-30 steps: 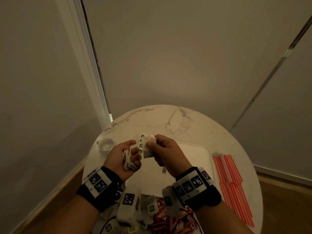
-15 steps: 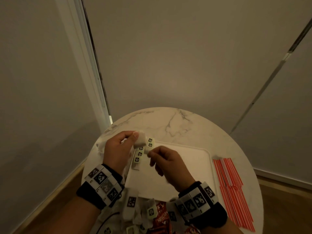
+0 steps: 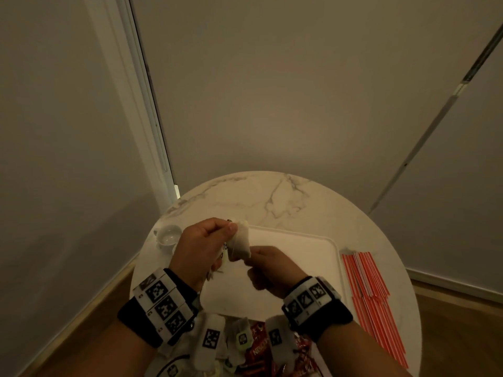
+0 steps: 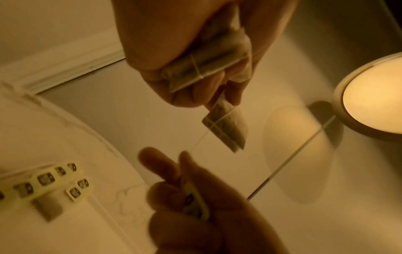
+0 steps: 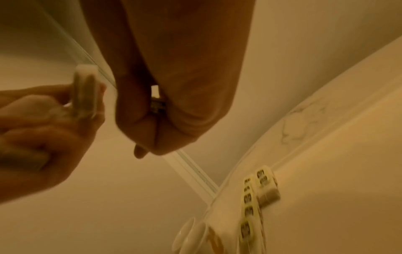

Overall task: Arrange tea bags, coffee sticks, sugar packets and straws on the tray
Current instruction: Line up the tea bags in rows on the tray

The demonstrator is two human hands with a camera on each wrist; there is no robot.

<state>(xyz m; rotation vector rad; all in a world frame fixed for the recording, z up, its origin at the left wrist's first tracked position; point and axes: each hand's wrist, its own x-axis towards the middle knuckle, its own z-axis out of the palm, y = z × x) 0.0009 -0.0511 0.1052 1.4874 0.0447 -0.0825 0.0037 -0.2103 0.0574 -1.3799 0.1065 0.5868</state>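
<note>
My left hand (image 3: 227,231) is raised over the left end of the white tray (image 3: 304,248) and grips a small bunch of tea bags (image 4: 208,67). One tea bag (image 3: 241,244) hangs out of the bunch, seen in the left wrist view as the tea bag (image 4: 226,127) on a taut string. My right hand (image 3: 251,258) is just right of it and below, pinching that bag's paper tag (image 5: 157,104). Several tea bags with tags (image 4: 47,180) lie in a row on the tray. Red and white straws (image 3: 367,295) lie on the table, right of the tray.
A round marble table (image 3: 272,197) stands in a corner between walls. A small white cup (image 3: 168,235) sits left of the tray. A loose pile of tea bags (image 3: 239,336) and red coffee sticks (image 3: 258,349) lies at the near edge, between my wrists.
Half a second ago tea bags were laid in a row at the tray's left end. Both hands have since lifted, and the right hand has drawn one bag's tag away from the bunch.
</note>
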